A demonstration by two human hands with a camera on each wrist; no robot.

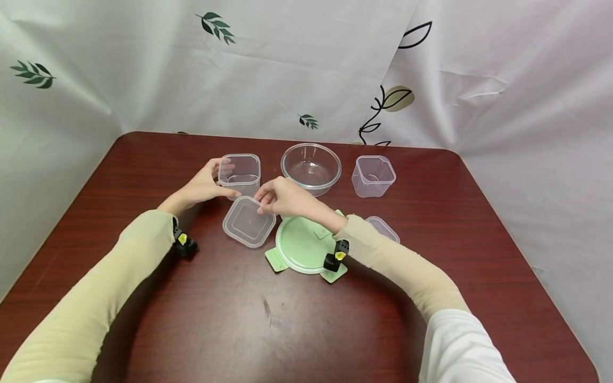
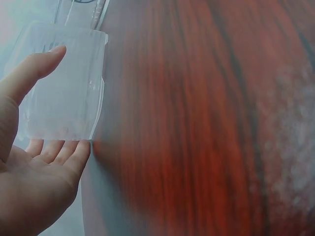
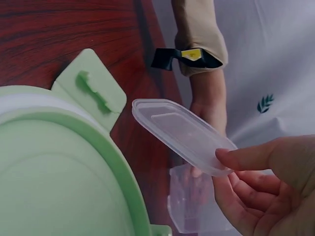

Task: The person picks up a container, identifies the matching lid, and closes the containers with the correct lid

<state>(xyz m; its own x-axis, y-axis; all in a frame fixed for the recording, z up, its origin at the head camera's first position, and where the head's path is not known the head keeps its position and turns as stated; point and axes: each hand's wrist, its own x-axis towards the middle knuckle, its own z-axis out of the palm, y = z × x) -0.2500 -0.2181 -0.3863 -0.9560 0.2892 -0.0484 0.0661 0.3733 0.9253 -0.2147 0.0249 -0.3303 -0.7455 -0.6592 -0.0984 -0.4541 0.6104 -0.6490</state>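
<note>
In the head view my left hand [image 1: 207, 182] holds a clear square plastic container [image 1: 241, 173] standing at the back left. Its thumb lies across the near wall, and the fingers reach round the far left side. In the left wrist view the container [image 2: 64, 93] shows between thumb and fingers. My right hand [image 1: 289, 198] pinches a translucent square lid [image 1: 249, 222] by one corner, just in front of that container. Seen from the right wrist, the lid [image 3: 179, 132] is tilted and raised off the table, thumb on one face and fingers on the other.
A round glass bowl [image 1: 311, 166] and a smaller square container [image 1: 373, 176] stand along the back. A round green lid with flaps [image 1: 304, 244] lies under my right wrist. Another clear lid [image 1: 383, 229] is partly hidden behind my right forearm.
</note>
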